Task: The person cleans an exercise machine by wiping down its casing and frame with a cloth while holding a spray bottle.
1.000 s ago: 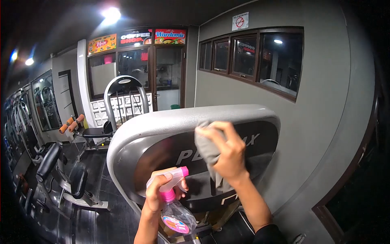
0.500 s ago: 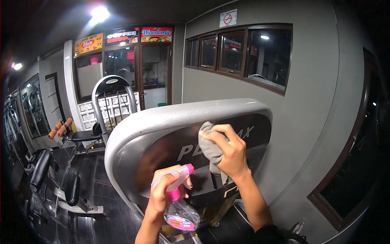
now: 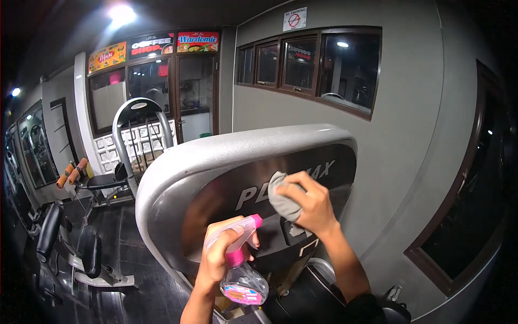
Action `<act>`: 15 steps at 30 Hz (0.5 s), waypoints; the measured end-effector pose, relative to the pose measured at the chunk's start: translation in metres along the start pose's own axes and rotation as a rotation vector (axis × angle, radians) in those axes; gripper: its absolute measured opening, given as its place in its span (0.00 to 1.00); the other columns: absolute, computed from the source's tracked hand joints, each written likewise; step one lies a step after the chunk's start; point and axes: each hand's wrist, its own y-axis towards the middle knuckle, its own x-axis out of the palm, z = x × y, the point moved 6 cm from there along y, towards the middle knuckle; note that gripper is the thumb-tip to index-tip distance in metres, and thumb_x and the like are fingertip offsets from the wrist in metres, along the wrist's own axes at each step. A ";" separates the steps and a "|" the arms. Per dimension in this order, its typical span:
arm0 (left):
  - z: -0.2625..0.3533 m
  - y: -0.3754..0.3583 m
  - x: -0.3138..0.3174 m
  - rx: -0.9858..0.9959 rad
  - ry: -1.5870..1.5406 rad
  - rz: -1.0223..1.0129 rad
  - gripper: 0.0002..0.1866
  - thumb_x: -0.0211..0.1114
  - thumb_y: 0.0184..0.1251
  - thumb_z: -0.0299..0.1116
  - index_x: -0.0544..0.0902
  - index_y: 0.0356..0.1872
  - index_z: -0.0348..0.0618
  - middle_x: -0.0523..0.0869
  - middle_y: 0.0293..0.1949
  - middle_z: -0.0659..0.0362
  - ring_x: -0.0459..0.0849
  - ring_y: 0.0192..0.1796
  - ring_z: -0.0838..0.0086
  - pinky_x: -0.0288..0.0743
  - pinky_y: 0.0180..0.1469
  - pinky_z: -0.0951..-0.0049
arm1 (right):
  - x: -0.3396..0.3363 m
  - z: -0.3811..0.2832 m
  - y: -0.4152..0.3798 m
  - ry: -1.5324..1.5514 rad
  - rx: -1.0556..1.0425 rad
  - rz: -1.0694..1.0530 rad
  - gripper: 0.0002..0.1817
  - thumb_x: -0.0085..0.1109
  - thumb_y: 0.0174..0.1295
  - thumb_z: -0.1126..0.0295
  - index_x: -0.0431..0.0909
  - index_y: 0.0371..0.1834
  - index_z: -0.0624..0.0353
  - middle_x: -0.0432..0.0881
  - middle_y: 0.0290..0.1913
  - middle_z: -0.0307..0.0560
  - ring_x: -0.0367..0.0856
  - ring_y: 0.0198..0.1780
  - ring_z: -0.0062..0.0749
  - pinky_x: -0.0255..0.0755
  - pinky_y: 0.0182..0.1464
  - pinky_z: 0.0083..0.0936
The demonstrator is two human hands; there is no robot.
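Observation:
My left hand [image 3: 220,249] is wrapped round a clear spray bottle [image 3: 244,283] with a pink collar and a pink-tipped trigger head. The bottle is upright in front of a gym machine's dark panel [image 3: 216,216], which carries pale lettering and has a thick silver rim [image 3: 243,142]. Against the panel's middle, my right hand [image 3: 312,204] presses a bunched grey cloth [image 3: 283,197], covering some of the letters. Below the cloth, a dark recess [image 3: 288,229] shows in the panel.
Another weight machine [image 3: 141,121] stands at the back left, with orange foam rollers [image 3: 73,173] beside it. A black-padded bench [image 3: 93,256] is on the dark floor at left. The grey wall [image 3: 399,146] with windows [image 3: 348,73] runs close along the right.
My right hand and the cloth have moved slightly down and to the right across the panel. My left hand still holds the spray bottle. The view has shifted a little to the right.

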 end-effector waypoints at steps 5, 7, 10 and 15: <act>0.003 0.000 0.002 0.003 0.020 0.004 0.24 0.50 0.66 0.45 0.83 0.34 0.30 0.85 0.29 0.53 0.84 0.26 0.71 0.78 0.30 0.73 | -0.022 0.034 -0.013 -0.157 0.208 0.035 0.19 0.68 0.40 0.82 0.81 0.39 0.54 0.80 0.41 0.44 0.85 0.43 0.46 0.80 0.43 0.36; 0.002 -0.001 0.003 0.006 0.009 0.008 0.24 0.50 0.66 0.45 0.83 0.34 0.30 0.85 0.29 0.53 0.84 0.26 0.71 0.78 0.29 0.74 | -0.034 0.044 -0.011 -0.235 0.363 0.089 0.23 0.70 0.36 0.83 0.79 0.40 0.54 0.77 0.40 0.45 0.84 0.43 0.48 0.80 0.43 0.40; 0.003 0.001 0.003 0.023 0.021 -0.004 0.24 0.50 0.66 0.45 0.83 0.34 0.30 0.85 0.29 0.53 0.84 0.27 0.71 0.78 0.29 0.74 | -0.028 0.032 -0.007 -0.287 0.397 0.132 0.25 0.72 0.33 0.82 0.78 0.40 0.53 0.77 0.41 0.44 0.84 0.43 0.49 0.79 0.42 0.40; 0.003 -0.001 0.002 0.000 0.045 0.000 0.24 0.50 0.66 0.45 0.83 0.34 0.30 0.85 0.29 0.54 0.84 0.27 0.71 0.78 0.29 0.74 | 0.007 -0.005 -0.015 -0.020 0.118 -0.120 0.15 0.68 0.47 0.80 0.83 0.39 0.53 0.80 0.41 0.42 0.86 0.43 0.45 0.81 0.43 0.36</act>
